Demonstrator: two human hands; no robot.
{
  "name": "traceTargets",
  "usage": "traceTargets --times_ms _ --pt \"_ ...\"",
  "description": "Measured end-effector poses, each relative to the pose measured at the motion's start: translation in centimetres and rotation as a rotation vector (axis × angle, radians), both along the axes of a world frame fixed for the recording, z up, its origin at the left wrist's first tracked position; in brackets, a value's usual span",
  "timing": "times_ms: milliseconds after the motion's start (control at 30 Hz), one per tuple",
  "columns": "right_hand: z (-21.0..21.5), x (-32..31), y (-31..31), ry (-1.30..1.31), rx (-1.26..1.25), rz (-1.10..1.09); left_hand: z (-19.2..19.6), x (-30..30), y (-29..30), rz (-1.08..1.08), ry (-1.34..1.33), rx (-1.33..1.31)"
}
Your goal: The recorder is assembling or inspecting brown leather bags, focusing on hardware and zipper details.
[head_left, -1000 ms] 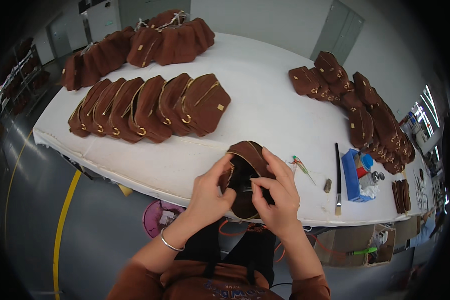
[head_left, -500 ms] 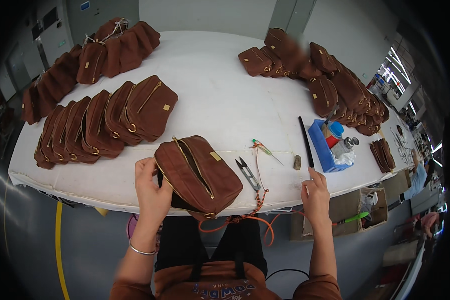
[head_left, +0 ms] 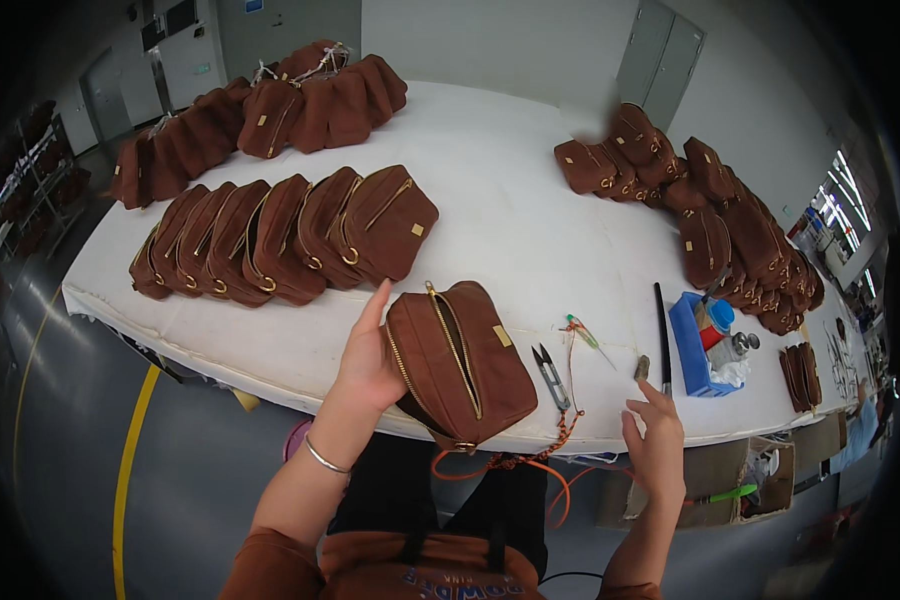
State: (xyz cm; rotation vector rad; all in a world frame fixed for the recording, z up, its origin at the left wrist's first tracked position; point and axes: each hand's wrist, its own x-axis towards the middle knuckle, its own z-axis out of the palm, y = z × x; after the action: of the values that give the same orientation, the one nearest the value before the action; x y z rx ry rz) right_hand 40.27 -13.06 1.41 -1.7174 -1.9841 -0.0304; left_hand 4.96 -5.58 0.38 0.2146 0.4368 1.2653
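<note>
A brown zippered bag (head_left: 470, 365) with a gold zip, a small gold label and a gold ring stands at the table's near edge, its top zip partly open. My left hand (head_left: 368, 365) holds it by its left side, one digit stretched upward and the others hidden by the bag. My right hand (head_left: 655, 440) is empty, forefinger out and the rest loosely bent, just below a small grey-brown lump (head_left: 642, 368). Beside it lies a black stick (head_left: 662, 325). Between bag and hand are thread snips (head_left: 551, 378) on an orange cord and a green-handled awl (head_left: 590, 338).
Similar bags stand in a row (head_left: 290, 235) at the left, with another group (head_left: 320, 110) behind. More are piled (head_left: 740, 220) at the right. A blue box (head_left: 692, 345) holds bottles; small brown pouches (head_left: 800, 377) lie beyond it. Below the right edge sits a carton (head_left: 770, 480).
The view has turned left. My left hand has straightened a digit upward along the bag's side. My right hand has come away from the black stick's lower end toward the lump.
</note>
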Motion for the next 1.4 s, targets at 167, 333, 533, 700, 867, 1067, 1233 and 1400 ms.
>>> traceTargets --times_ms 167,333,533,700,867,1067,1233,1400 --pt "1.6 -3.6 0.8 0.201 0.016 0.149 4.3 0.9 -0.2 -0.057 0.097 0.3" --pt "2.8 -5.9 1.3 0.362 0.113 0.259 4.9 1.6 -0.7 -0.201 0.356 0.611" --pt "3.4 -8.4 1.9 0.626 0.158 0.311 3.7 1.7 -1.6 -0.287 0.429 0.578" --pt "3.5 -10.6 2.5 0.876 0.135 0.335 3.2 2.1 -2.6 -0.295 0.542 0.564" --pt "2.3 -11.6 3.4 1.006 0.124 0.366 2.9 2.5 -3.6 -0.258 0.597 0.571" --pt "1.5 -12.4 2.9 1.005 0.144 0.342 2.9 2.7 -4.4 -0.117 0.705 0.548" --pt "1.0 -12.5 2.8 0.924 0.165 0.354 2.3 2.6 -4.5 -0.092 0.67 0.518" --pt "0.4 -12.6 2.7 1.01 0.174 0.324 1.8 2.4 -4.2 -0.134 0.615 0.529"
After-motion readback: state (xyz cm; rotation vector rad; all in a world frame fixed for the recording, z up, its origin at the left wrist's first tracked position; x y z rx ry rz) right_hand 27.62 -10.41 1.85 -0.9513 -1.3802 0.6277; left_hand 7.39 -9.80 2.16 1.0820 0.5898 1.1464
